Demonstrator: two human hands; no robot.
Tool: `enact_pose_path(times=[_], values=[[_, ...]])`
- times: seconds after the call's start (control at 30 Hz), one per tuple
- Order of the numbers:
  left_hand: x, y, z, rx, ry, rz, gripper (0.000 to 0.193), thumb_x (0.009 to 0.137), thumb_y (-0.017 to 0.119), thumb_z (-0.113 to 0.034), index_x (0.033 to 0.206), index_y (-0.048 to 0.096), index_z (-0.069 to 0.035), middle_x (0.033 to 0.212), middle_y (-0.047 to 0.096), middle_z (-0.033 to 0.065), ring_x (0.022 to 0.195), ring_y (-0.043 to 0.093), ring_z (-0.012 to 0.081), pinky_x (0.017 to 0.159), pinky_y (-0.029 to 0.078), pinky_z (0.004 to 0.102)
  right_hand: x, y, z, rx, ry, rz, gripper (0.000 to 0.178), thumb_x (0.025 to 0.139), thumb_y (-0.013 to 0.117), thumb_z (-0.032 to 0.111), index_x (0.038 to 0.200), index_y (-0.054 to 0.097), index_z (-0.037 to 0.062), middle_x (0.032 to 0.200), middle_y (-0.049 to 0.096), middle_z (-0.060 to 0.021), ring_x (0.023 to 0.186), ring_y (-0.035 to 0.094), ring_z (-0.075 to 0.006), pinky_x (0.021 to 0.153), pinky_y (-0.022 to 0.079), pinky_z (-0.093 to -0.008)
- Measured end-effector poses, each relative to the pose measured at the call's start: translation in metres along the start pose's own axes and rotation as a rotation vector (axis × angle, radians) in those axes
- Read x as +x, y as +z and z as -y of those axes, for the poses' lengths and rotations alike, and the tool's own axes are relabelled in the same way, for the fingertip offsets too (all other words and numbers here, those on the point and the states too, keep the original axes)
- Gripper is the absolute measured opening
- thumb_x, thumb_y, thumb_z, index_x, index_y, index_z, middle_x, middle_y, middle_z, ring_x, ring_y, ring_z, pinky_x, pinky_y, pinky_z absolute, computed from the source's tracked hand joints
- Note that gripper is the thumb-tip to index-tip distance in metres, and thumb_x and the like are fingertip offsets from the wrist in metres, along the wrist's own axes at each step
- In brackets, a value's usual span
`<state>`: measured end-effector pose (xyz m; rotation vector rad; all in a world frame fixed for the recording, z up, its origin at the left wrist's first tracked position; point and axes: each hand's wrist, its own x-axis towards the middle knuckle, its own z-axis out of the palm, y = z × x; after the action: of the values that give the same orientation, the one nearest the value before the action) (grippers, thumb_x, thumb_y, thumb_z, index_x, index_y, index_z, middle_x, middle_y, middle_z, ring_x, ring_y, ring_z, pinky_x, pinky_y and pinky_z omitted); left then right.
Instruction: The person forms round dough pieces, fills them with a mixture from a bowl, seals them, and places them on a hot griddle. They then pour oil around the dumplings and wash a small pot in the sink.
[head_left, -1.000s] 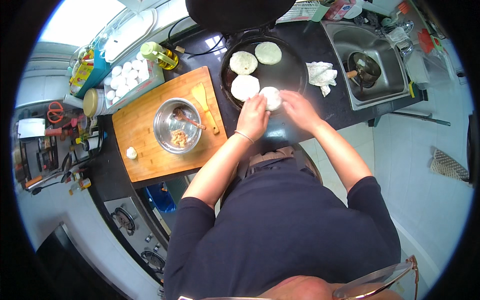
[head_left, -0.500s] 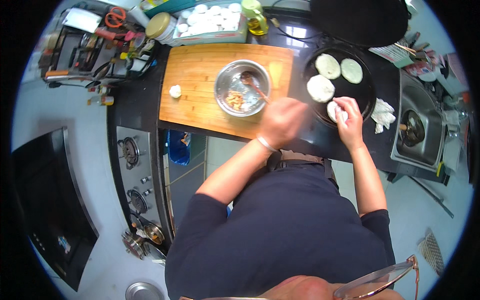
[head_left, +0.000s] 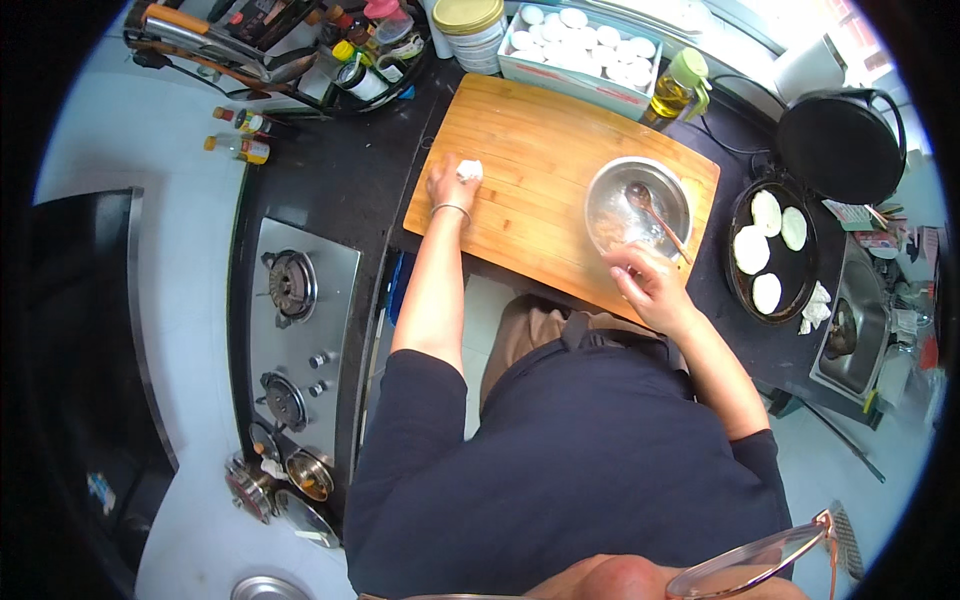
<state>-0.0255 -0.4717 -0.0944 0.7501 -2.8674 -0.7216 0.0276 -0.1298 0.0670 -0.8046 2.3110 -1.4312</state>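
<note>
Around the cutting board (head_left: 540, 190): egg box (head_left: 572, 88) along the far edge; oil bottle (head_left: 678, 90) beside the far edge, near the far right corner; black pan (head_left: 797, 270) with four flat cakes beyond the right edge, lid (head_left: 838, 148) raised; stove (head_left: 330, 270) past the near left corner. Standing between dough ball (head_left: 469, 170) and pan: metal bowl (head_left: 610, 195), near the right edge, with spoon (head_left: 668, 228), handle over the rim, long axis slanting toward the near right corner. Dough ball: near the left edge, roundish, pointing and long axis not discernible. Left hand (head_left: 450, 188): narrowed about dough ball, firmness of grip impossible to tell. Right hand (head_left: 655, 290): at the bowl's near rim, thumb and fingers loosely parted, apparently empty.
</note>
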Motion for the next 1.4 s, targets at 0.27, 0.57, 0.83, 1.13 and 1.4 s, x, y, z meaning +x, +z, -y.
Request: enact_pose_path(times=[0.27, 0.57, 0.83, 1.13, 1.4], values=[[-0.008, -0.004, -0.008, -0.596, 0.195, 0.113, 0.026, 0.071, 0.062, 0.006, 0.094, 0.06, -0.003, 0.088, 0.062, 0.0077, 0.083, 0.06, 0.0252, 0.076, 0.048, 0.0311, 0.043, 0.064, 0.015, -0.105, 0.095, -0.136, 0.022, 0.083, 0.057, 0.012, 0.102, 0.057, 0.0002, 0.088, 0.056, -0.0124, 0.079, 0.058, -0.0242, 0.066, 0.048, -0.0327], [-0.081, -0.098, -0.145, -1.671, 0.161, 0.961, 0.06, 0.084, 0.053, -0.014, 0.135, 0.027, 0.004, 0.135, 0.035, 0.0138, 0.122, 0.037, 0.0197, 0.1, 0.033, 0.0312, 0.098, 0.06, 0.021, 0.438, 0.225, -0.505, 0.05, 0.085, 0.057, 0.024, 0.126, 0.043, -0.0006, 0.122, 0.047, -0.0192, 0.114, 0.047, -0.0276, 0.094, 0.038, -0.0328], [-0.08, -0.083, -0.18, -1.963, -0.005, 1.217, 0.068, 0.088, 0.032, -0.057, 0.142, 0.017, -0.018, 0.147, 0.015, 0.0122, 0.134, 0.016, 0.0355, 0.107, 0.017, 0.0505, 0.089, 0.06, 0.047, -0.175, -0.452, -0.507, 0.053, 0.085, 0.047, 0.027, 0.13, 0.038, 0.0003, 0.136, 0.034, -0.0223, 0.128, 0.029, -0.037, 0.104, 0.021, -0.0528], [-0.104, -0.103, -0.228, -1.935, -0.001, 1.07, 0.074, 0.088, 0.026, -0.061, 0.142, 0.014, -0.011, 0.147, 0.016, 0.0113, 0.136, 0.016, 0.0262, 0.109, 0.014, 0.0455, 0.071, 0.014, 0.031, -0.27, -0.322, -0.482, 0.063, 0.085, 0.045, 0.028, 0.138, 0.024, 0.0009, 0.145, 0.02, -0.0186, 0.136, 0.012, -0.0341, 0.107, 0.012, -0.0515], [-0.135, -0.13, -0.268, -1.776, 0.125, 0.964, 0.081, 0.085, 0.026, -0.066, 0.143, 0.008, -0.012, 0.149, 0.011, 0.0073, 0.136, 0.012, 0.0255, 0.111, 0.009, 0.0413, 0.078, -0.024, 0.05, -0.274, -0.225, -0.617, 0.059, 0.087, 0.043, 0.031, 0.135, 0.03, -0.0002, 0.143, 0.024, -0.0197, 0.135, 0.015, -0.0336, 0.105, 0.014, -0.0548]])
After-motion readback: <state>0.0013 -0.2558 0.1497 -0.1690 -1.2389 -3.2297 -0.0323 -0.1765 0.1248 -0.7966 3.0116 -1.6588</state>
